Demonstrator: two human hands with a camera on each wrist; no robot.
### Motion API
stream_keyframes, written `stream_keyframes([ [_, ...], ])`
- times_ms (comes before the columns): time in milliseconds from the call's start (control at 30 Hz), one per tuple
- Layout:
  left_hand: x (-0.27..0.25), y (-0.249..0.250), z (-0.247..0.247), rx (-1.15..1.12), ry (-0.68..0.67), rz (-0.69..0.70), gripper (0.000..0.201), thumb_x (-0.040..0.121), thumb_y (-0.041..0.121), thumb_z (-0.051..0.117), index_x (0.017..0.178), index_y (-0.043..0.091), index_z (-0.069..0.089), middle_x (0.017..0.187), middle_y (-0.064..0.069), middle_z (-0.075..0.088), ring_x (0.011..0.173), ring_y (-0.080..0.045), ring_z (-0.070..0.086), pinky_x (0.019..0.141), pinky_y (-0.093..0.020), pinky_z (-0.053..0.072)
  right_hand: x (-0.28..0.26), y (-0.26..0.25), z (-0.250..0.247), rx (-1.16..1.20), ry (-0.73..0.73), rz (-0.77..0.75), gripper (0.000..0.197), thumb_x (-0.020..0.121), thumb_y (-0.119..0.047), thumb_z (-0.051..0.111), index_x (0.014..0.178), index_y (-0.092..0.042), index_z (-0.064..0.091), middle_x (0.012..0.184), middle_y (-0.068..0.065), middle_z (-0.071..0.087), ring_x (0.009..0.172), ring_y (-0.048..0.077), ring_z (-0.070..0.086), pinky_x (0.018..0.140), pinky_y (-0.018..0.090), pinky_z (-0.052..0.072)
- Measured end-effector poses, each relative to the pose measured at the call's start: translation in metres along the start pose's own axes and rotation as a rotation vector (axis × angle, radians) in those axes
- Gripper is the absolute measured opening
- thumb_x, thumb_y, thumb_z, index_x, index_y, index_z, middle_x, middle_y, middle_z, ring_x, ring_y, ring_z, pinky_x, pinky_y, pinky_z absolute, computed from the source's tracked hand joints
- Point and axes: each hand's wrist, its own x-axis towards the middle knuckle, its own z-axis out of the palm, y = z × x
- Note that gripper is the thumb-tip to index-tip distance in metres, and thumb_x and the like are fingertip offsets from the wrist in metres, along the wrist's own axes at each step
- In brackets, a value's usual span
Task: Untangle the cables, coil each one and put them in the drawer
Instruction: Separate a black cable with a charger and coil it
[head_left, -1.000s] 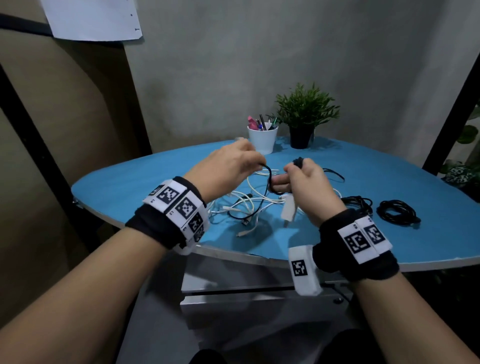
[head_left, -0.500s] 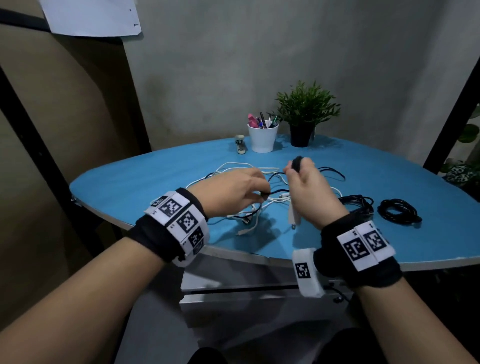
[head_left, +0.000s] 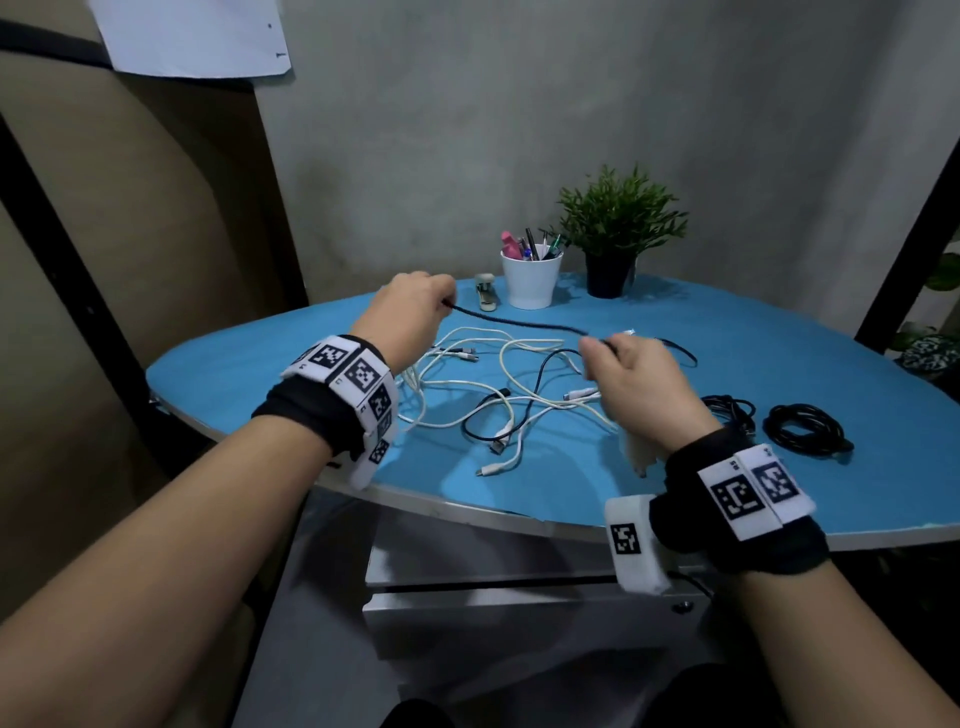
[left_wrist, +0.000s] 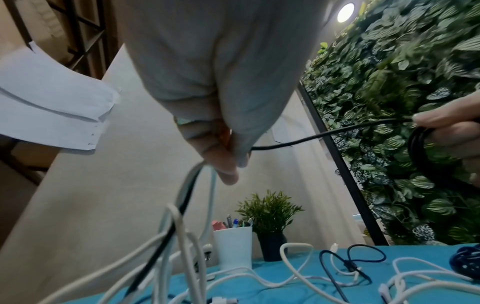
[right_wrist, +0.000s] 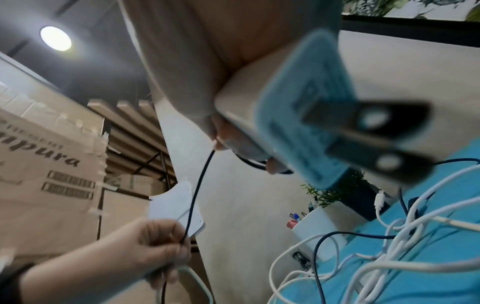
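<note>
1. The blue table (head_left: 270, 384) lies in front of me, with the grey drawer unit (head_left: 498, 613) under its near edge.
2. A tangle of white cables (head_left: 483, 395) sprawls over the middle of the table, with black cable looped through it.
3. Two black coils (head_left: 802, 431) lie on the table to my right, apart from the tangle.
4. A potted plant (head_left: 618, 228) and a white pen cup (head_left: 531, 280) stand at the far edge, a small stapler (head_left: 487, 293) just left of the cup.
5. My left hand (head_left: 410, 312) is raised above the table, fingers (left_wrist: 221, 158) curled, pinching a black cable (head_left: 519, 322); white strands also hang from that grip.
6. My right hand (head_left: 631, 371) is closed on the other end of that stretch, which runs taut between my hands, and it holds a white charger plug (right_wrist: 298, 115) against the palm, prongs sticking out.
</note>
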Motion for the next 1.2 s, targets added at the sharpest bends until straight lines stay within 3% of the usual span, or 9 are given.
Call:
stream_keyframes([
  [300,-0.001,-0.02,0.018,-0.069,-0.116,-0.118,0.013,0.091,0.011,0.05,0.09,0.007,0.062,0.086,-0.018,0.064,0.079,-0.033,0.063,0.074,-0.041,0.052,0.001,-0.005,-0.025,0.876,0.152,0.185,0.037,0.1,-0.027,0.04,0.066,-0.014,0.04,0.038,-0.005,0.027,0.037,0.014,0.027,0.052,0.028,0.034],
  [400,-0.011,-0.007,0.028,0.016,-0.226,0.041,0.016,0.094,0.016,0.051,0.098,0.008,0.065,0.102,-0.012,0.058,0.088,-0.031,0.058,0.074,-0.033,0.044,-0.002,-0.01,-0.031,1.11,0.168,0.198,0.036,0.1,-0.028,0.038,0.066,-0.015,0.039,0.044,0.0,0.049,0.037,0.014,0.037,0.051,0.026,0.038],
  [467,-0.023,0.003,0.035,0.078,-0.303,0.201,0.018,0.095,0.021,0.051,0.101,0.013,0.065,0.108,-0.006,0.056,0.092,-0.028,0.058,0.073,-0.03,0.04,-0.003,-0.013,-0.034,1.231,0.163,0.175,0.036,0.1,-0.028,0.037,0.067,-0.016,0.039,0.07,0.006,0.071,0.047,0.015,0.057,0.052,0.024,0.047],
  [533,-0.036,0.014,0.038,0.115,-0.34,0.359,0.019,0.095,0.022,0.051,0.103,0.015,0.066,0.11,-0.002,0.057,0.093,-0.026,0.059,0.071,-0.03,0.041,-0.002,-0.013,-0.035,1.375,0.152,0.137,0.034,0.101,-0.026,0.036,0.069,-0.014,0.04,0.097,0.013,0.072,0.078,0.021,0.071,0.072,0.03,0.056],
  [600,-0.048,0.024,0.037,0.126,-0.357,0.461,0.017,0.094,0.018,0.05,0.101,0.015,0.065,0.11,0.0,0.057,0.09,-0.026,0.06,0.071,-0.034,0.047,-0.001,-0.014,-0.033,1.436,0.17,0.121,0.031,0.101,-0.023,0.036,0.074,-0.012,0.044,0.112,0.017,0.067,0.102,0.026,0.067,0.091,0.034,0.053],
  [767,-0.063,0.032,0.03,-0.012,-0.345,0.573,0.014,0.091,0.008,0.044,0.099,0.008,0.056,0.096,-0.005,0.057,0.081,-0.028,0.057,0.068,-0.041,0.047,0.004,-0.006,-0.021,1.171,0.301,0.092,0.019,0.101,-0.019,0.038,0.087,-0.011,0.048,0.108,0.005,0.06,0.112,0.016,0.057,0.104,0.024,0.04],
  [867,-0.061,0.028,0.024,-0.17,-0.286,0.507,0.013,0.092,0.01,0.045,0.101,0.009,0.055,0.09,0.001,0.058,0.079,-0.019,0.056,0.072,-0.042,0.048,0.001,-0.005,-0.017,0.533,0.278,-0.014,0.015,0.101,-0.023,0.039,0.097,-0.011,0.047,0.089,-0.01,0.053,0.088,0.001,0.05,0.076,0.004,0.036],
  [1033,-0.045,0.029,0.005,-0.293,-0.043,0.48,0.034,0.088,0.029,0.029,0.104,0.014,0.055,0.096,-0.008,0.06,0.083,-0.023,0.057,0.075,-0.036,0.045,-0.001,-0.004,-0.009,0.024,-0.002,-0.049,0.019,0.1,-0.026,0.036,0.09,-0.012,0.043,0.097,0.007,0.061,0.092,0.023,0.059,0.075,0.033,0.042],
  [1200,-0.017,0.028,-0.007,-0.258,0.09,0.486,0.023,0.093,0.01,0.045,0.109,0.016,0.059,0.113,-0.009,0.053,0.09,-0.027,0.058,0.079,-0.041,0.049,-0.004,-0.009,-0.005,0.078,-0.08,-0.063,0.031,0.099,-0.029,0.039,0.091,-0.001,0.047,0.073,0.009,0.053,0.072,0.029,0.058,0.064,0.028,0.045],
])
